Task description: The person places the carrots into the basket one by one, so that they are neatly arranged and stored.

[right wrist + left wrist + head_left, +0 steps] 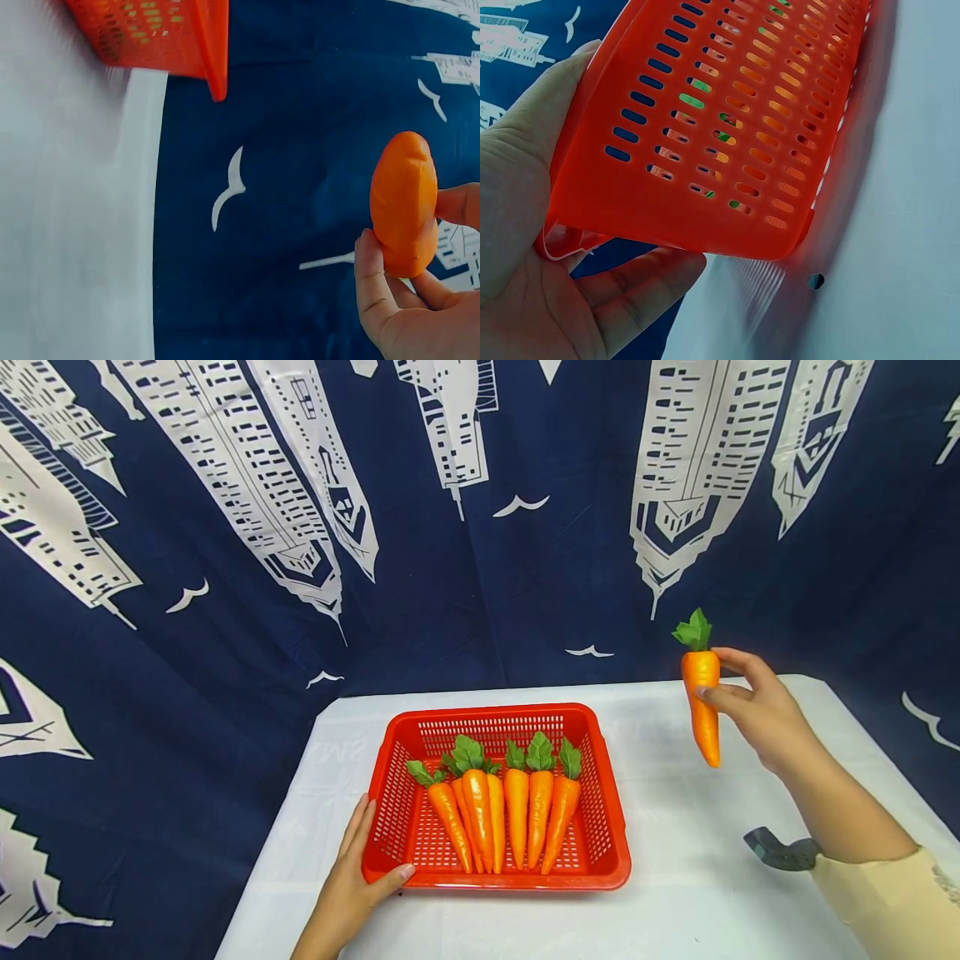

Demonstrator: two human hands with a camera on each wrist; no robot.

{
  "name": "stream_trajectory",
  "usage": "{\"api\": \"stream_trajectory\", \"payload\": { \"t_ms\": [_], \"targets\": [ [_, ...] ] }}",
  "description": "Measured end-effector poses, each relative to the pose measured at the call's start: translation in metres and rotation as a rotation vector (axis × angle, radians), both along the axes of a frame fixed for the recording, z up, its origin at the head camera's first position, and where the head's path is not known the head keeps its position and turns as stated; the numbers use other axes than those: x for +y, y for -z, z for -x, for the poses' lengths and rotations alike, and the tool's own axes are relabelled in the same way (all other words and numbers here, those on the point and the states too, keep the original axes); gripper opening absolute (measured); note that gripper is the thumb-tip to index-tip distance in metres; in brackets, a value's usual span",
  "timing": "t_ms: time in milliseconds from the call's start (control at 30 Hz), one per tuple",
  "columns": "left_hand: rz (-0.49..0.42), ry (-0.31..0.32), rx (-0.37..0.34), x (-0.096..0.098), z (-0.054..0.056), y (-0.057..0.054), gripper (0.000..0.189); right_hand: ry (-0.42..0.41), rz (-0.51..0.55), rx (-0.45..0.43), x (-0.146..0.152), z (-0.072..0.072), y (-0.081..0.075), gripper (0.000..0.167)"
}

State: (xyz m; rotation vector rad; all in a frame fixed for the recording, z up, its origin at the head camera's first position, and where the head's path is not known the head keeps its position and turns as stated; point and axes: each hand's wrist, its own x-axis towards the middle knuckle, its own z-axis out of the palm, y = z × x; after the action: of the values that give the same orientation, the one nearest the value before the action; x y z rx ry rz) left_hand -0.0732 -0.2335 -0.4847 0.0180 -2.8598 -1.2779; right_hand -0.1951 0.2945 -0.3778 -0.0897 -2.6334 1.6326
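Above the right part of the table, my right hand [765,718] pinches an orange carrot [702,672] with green leaves between thumb and fingers. The carrot hangs nearly upright, leaves up and tip down. In the right wrist view the same carrot [405,199] shows end-on, its leaves hidden. A red perforated plastic basket [517,882] stands on the table with several leafy carrots [517,810] lying side by side inside, tips toward me. My left hand [348,877] grips the basket's near left corner, thumb at the front rim. The left wrist view shows the basket wall [705,150] close up.
A white cloth covers the table [675,843]. Behind it hangs a dark blue curtain [480,593] printed with white buildings and birds. A dark band [783,850] sits at my right wrist, beside a cream sleeve [885,893].
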Motion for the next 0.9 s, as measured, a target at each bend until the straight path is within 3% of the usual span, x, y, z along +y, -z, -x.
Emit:
{"api": "stream_trajectory", "payload": {
  "t_ms": [900],
  "targets": [
    [-0.021,-0.010,-0.035,0.000,0.002,0.000,0.109,-0.097,0.071,0.116,-0.071,0.007,-0.011,0.065]
  ]
}}
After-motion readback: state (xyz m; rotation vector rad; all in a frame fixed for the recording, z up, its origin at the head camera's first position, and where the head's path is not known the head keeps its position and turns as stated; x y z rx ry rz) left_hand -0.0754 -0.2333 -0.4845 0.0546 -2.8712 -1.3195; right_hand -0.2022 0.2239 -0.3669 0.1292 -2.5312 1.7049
